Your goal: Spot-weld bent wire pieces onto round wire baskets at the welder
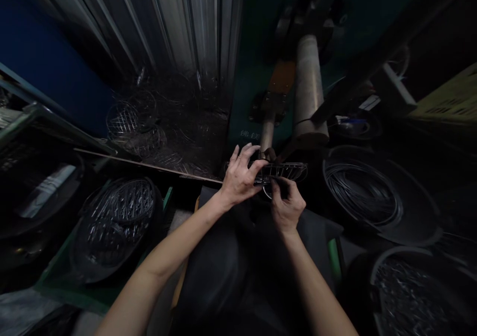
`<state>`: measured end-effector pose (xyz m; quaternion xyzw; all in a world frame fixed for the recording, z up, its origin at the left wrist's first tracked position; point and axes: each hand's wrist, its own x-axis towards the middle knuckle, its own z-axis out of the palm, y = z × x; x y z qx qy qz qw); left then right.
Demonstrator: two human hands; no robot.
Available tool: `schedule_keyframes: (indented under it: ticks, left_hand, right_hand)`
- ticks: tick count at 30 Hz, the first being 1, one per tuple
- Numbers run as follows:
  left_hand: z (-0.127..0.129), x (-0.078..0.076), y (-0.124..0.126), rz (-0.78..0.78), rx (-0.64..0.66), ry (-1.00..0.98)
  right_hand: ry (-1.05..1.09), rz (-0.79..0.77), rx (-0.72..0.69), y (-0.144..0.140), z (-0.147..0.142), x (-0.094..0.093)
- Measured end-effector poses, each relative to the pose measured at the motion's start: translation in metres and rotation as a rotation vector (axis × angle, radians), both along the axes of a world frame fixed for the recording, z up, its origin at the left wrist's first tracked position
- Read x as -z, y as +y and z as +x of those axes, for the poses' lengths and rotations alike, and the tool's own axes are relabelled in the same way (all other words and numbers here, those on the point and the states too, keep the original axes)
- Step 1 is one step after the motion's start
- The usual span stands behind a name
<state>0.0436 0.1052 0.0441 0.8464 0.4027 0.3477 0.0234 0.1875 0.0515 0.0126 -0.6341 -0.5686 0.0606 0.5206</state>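
Flanking the seat, tub (410, 226) of wire rings and basket stack (115, 221) lie within reach. Left hand (240, 177) spreads over the wire basket (283, 171) to steady it below the press column (309, 87); right hand (286, 208) pinches its rim.

Dim workshop, light low and patchy. Corrugated metal sheeting (179, 33) rises at the back, a blue wall (40, 52) to its left. A pale steel cylinder (310, 85) stands on the dark machine. Black tubs (417, 231) sit right; what looks like a yellow crate (450, 102) shows far right.
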Motion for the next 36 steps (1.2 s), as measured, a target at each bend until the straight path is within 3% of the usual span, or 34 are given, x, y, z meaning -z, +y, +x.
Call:
schedule_keyframes:
  ticks: [9, 14, 19, 23, 25, 27, 30, 36]
  left_hand:
    - [0.001, 0.003, 0.004, 0.066, -0.038, 0.029]
    - [0.002, 0.003, 0.008, 0.035, -0.046, 0.043]
    - [0.001, 0.003, -0.009, 0.019, 0.009, 0.044]
    - [-0.02, 0.006, -0.052, 0.04, 0.247, 0.053]
    - [-0.041, 0.006, -0.075, 0.045, 0.339, 0.023]
    - [-0.067, 0.005, -0.092, -0.003, 0.341, -0.001]
    - [-0.109, 0.008, -0.106, -0.018, 0.313, 0.051]
    - [-0.172, 0.042, -0.132, 0.195, 0.312, 0.084]
  right_hand:
    - [-0.089, 0.05, -0.022, 0.007, -0.001, 0.009]
    - [-0.027, 0.038, -0.037, -0.001, 0.002, -0.001]
    - [0.015, -0.055, 0.191, -0.073, 0.058, -0.026]
    - [-0.07, -0.279, 0.447, -0.141, 0.122, -0.049]
    - [-0.08, -0.353, 0.484, -0.159, 0.136, -0.061]
    - [-0.056, -0.405, 0.414, -0.16, 0.135, -0.067]
    - [-0.009, -0.549, 0.166, -0.134, 0.115, -0.06]
    - [-0.067, -0.859, -0.258, -0.054, 0.057, -0.003]
